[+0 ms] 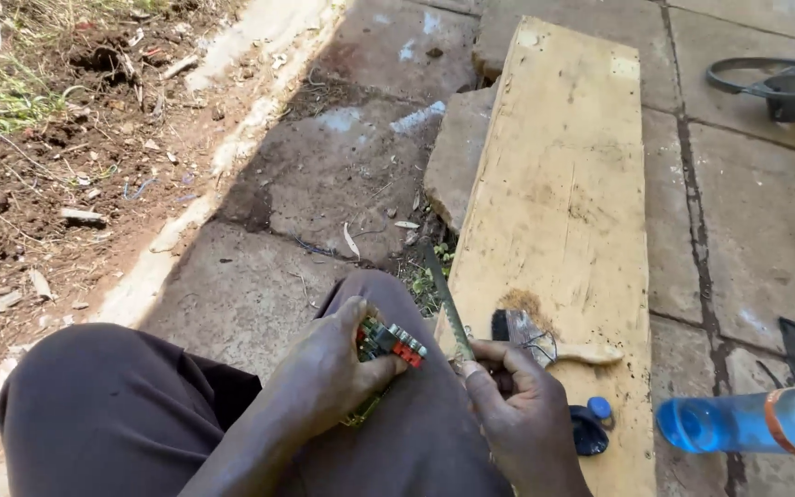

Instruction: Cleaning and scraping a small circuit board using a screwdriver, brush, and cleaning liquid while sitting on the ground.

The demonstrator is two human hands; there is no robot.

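Head view showed the left hand (328, 368) clamped around a small circuit board (386, 345) with red and green parts, held over the lap just left of the wooden plank (558, 184). The right hand (517, 405) pinched a thin hacksaw blade (448, 304), its lower end beside the board; no cut was visible, so work looked barely begun. A paintbrush (545, 339) lay on the plank, a blue bottle (747, 421) to its right.
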